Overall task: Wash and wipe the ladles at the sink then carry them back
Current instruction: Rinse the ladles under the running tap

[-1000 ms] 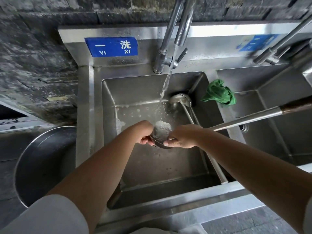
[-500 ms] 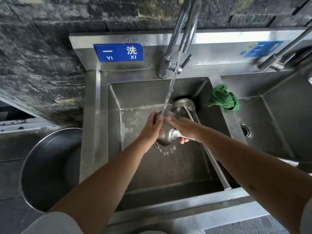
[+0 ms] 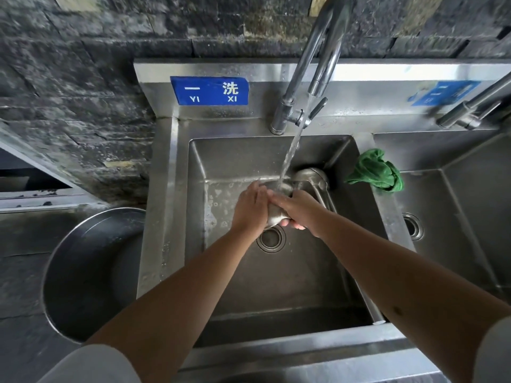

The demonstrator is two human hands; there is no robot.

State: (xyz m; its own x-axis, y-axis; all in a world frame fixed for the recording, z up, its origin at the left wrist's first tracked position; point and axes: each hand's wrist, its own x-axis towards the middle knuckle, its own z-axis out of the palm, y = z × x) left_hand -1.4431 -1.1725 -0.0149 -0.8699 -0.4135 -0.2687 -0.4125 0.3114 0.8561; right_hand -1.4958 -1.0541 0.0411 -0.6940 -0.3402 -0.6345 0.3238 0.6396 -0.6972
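Dark stone wall backs a steel sink where water runs from the tap. Left hand and right hand are cupped tight around a ladle bowl between them, under the stream; a second ladle lies just beyond the right hand. Wet polished steel looks rigid and slippery, so the handle probably offers the surest hold.

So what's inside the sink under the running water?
Both hands, left hand and right hand, rub a shiny steel ladle bowl above the round drain. A second steel ladle leans behind. Hands hide most of the bowl.
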